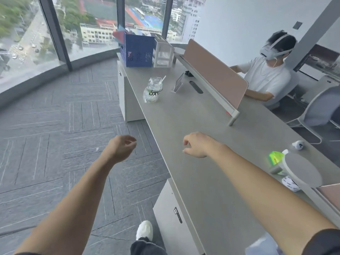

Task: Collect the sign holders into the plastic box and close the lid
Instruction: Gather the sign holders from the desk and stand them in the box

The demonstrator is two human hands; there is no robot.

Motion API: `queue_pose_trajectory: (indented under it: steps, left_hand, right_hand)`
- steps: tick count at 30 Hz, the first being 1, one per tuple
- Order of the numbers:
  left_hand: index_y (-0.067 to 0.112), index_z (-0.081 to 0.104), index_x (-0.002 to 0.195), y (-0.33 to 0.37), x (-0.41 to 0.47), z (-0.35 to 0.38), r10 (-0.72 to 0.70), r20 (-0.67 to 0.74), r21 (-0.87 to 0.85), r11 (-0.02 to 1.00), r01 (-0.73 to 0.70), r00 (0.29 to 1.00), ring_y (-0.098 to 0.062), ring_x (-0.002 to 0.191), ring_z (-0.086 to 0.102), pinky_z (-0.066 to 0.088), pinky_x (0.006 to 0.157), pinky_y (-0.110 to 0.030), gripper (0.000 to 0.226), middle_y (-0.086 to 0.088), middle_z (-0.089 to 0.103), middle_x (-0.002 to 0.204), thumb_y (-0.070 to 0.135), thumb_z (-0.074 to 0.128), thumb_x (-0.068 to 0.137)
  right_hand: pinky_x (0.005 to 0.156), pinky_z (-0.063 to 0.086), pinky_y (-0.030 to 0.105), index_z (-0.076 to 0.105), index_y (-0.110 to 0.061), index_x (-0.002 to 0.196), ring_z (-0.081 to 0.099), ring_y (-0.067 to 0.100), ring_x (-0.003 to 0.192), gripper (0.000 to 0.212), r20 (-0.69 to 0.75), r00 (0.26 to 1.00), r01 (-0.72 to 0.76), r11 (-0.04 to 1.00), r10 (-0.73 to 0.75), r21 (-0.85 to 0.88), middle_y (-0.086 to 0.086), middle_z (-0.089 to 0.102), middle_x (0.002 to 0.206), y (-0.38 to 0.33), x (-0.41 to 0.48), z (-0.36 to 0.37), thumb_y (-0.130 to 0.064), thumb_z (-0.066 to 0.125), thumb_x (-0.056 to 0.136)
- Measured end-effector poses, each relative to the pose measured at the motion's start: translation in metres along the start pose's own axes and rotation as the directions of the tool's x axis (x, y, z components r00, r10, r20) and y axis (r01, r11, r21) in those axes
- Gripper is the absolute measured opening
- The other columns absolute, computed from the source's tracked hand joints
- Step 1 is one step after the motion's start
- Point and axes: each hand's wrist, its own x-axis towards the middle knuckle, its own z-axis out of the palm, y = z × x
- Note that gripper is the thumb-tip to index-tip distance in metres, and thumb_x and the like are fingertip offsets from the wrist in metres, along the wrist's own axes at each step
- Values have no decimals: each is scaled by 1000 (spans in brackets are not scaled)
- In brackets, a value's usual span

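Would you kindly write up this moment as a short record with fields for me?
left hand: loosely curled, empty, over the carpet
right hand: loosely curled, empty, above the desk
sign holder: one in view, leaning, on the desk near the pink divider
drink cup: bagged, with straw, left of the sign holder
blue box: far end of the desk
task progress: nothing held yet
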Motion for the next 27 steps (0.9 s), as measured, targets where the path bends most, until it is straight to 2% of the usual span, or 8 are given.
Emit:
queue_pose_trajectory:
  steps: [4,9,11,13,16,20,23,27]
  left_hand:
    - [11,65,118,1,54,-5,-45,3,-51,998,45,999,-24,98,66,53,90,-39,28,-11,69,114,23,57,94]
    - [12,66,118,42,138,5,-55,16,-40,998,55,998,-23,99,66,53,89,-37,29,-8,69,111,26,56,94]
    - [11,66,117,59,174,9,-53,22,-70,996,55,998,-21,94,67,54,82,-33,28,-8,70,110,25,57,94]
    - [9,65,116,77,206,12,-65,17,-182,981,67,998,-20,86,67,54,73,-30,26,-11,69,110,19,57,94]
    - [13,66,104,102,251,14,-123,-47,-333,938,101,991,-20,80,64,52,73,-35,16,-12,69,104,14,56,93]
    - [18,69,99,125,323,39,-145,-89,-361,927,104,985,-21,81,65,54,77,-35,18,-9,72,99,23,58,85]
    - [16,68,107,134,383,73,-135,-106,-353,931,90,985,-23,88,69,54,80,-37,31,-8,72,101,28,55,83]
    - [19,63,118,138,470,118,-144,-111,-414,906,86,983,-15,96,65,54,87,-35,35,5,67,104,33,54,87]
  right_hand:
    - [97,46,35,61,-22,121,57,23,114,38,-18,1000,21,996,-19,89,3,61,126,19,55,-3,-43,59,90]
    - [98,46,35,61,-22,122,57,23,116,38,-83,996,2,980,15,200,2,62,127,63,127,-29,-43,61,90]
    - [97,47,36,60,-24,122,58,23,114,39,-92,995,-12,977,32,211,0,61,126,83,153,-41,-44,60,89]
    - [97,48,37,59,-25,123,58,22,113,40,-115,992,-29,972,57,232,-1,62,126,101,176,-51,-45,60,89]
    - [95,49,39,50,-25,133,59,25,112,51,-134,985,-66,961,105,267,1,61,126,125,208,-66,-46,60,89]
    - [95,48,42,32,-22,144,57,30,116,66,-194,969,-92,948,156,306,6,56,132,153,250,-87,-45,60,89]
    - [96,46,42,29,-21,146,53,28,122,66,-286,940,-72,929,184,363,4,46,139,173,288,-91,-44,58,91]
    - [91,49,42,41,-25,139,55,27,118,51,-292,933,-114,943,209,311,0,46,137,209,358,-90,-45,53,94]
